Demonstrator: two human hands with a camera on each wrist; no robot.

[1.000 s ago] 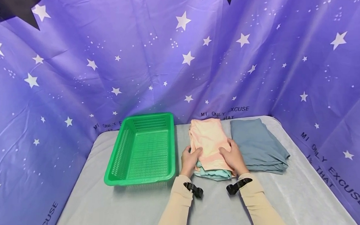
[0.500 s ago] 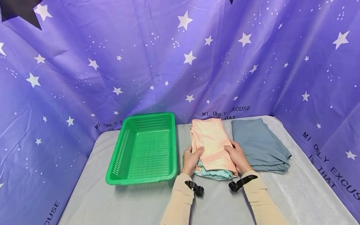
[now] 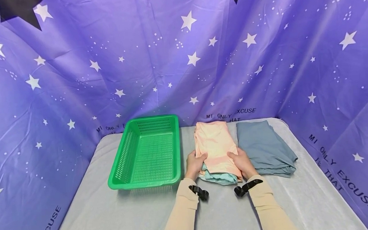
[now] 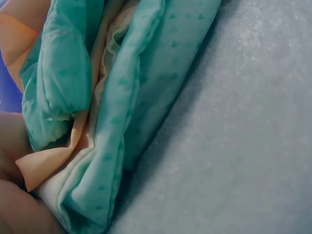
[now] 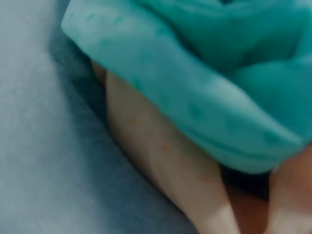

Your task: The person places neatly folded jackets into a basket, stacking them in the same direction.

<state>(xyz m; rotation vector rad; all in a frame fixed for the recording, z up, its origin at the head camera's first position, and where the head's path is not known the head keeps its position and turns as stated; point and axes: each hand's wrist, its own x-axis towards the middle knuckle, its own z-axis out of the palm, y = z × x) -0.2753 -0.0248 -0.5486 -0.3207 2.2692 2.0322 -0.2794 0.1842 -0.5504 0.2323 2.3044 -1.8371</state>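
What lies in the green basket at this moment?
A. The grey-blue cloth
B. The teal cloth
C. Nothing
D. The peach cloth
C: the green basket shows only its bare perforated floor, while the peach cloth lies on the teal cloth beside it on the table, gripped by the left hand and right hand, and the grey-blue cloth lies further right.
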